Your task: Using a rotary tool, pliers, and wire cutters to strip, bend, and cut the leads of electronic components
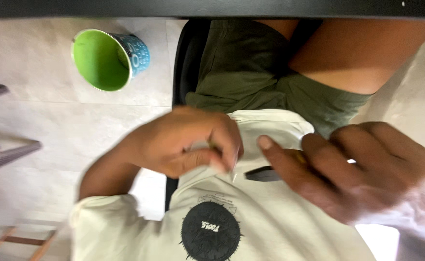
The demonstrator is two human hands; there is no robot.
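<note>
While hands (270,159) meet over shirt (270,227), green cup (107,59) lies well apart.

Matt cloth shirt (270,217); glossy cup (111,59)

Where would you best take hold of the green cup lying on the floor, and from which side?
Take the green cup by its patterned blue wall, from above. It lies on its side, open mouth facing the camera, so the rounded wall is exposed and fingers can span it.
</note>
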